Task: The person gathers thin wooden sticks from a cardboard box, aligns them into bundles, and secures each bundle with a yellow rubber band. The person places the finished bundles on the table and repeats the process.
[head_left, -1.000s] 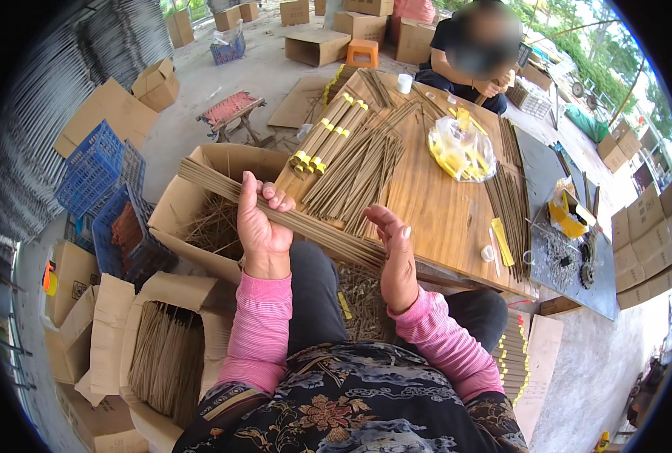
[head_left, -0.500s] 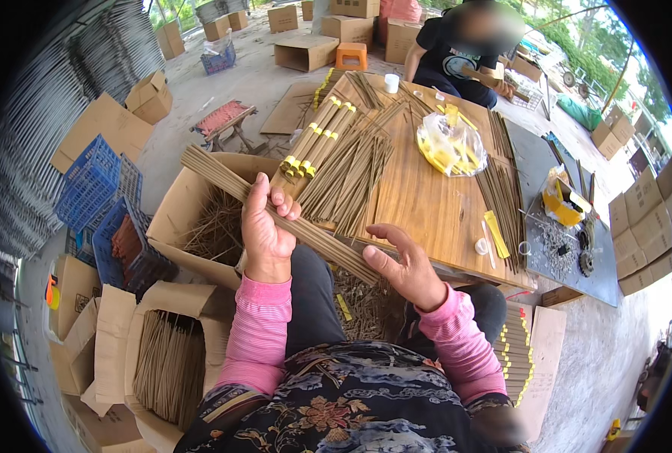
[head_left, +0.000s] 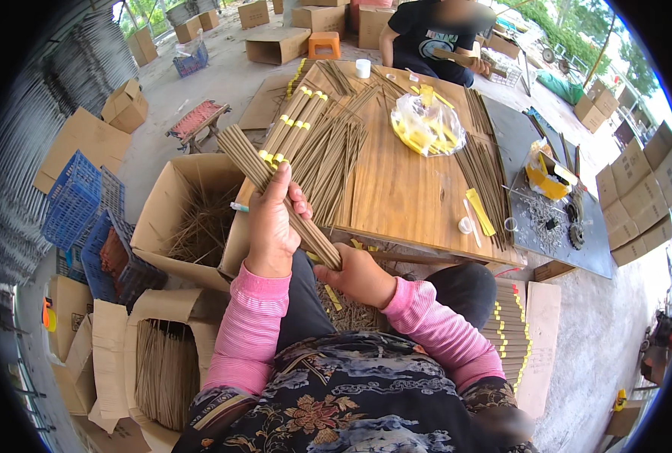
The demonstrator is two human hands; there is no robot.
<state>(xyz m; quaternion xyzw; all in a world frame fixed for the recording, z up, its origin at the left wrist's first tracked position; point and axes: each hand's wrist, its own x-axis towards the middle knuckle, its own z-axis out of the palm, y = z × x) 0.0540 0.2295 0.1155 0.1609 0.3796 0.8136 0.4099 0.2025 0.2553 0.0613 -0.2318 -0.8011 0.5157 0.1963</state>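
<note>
A bundle of thin brown incense sticks [head_left: 247, 157] slants across in front of me, its upper end to the far left. Around its middle my left hand [head_left: 274, 220] is closed, thumb on top. My right hand [head_left: 360, 276] is closed about the lower end, with its fingers partly hidden behind the hand. Just past the bundle, several finished bundles with yellow bands [head_left: 294, 124] lie on the wooden table [head_left: 385, 192], and loose incense sticks [head_left: 324, 166] are spread beside them.
A carton of stick scraps [head_left: 192, 226] and a carton packed with sticks [head_left: 166, 362] stand at my left. On the table are a plastic bag of yellow strips [head_left: 426, 128] and a white tub [head_left: 363, 69]. Across it sits another person [head_left: 434, 45] holding sticks.
My right hand has gone from open beside the bundle to closed on its lower end. The bundle has tipped steeper. The whole view has shifted slightly.
</note>
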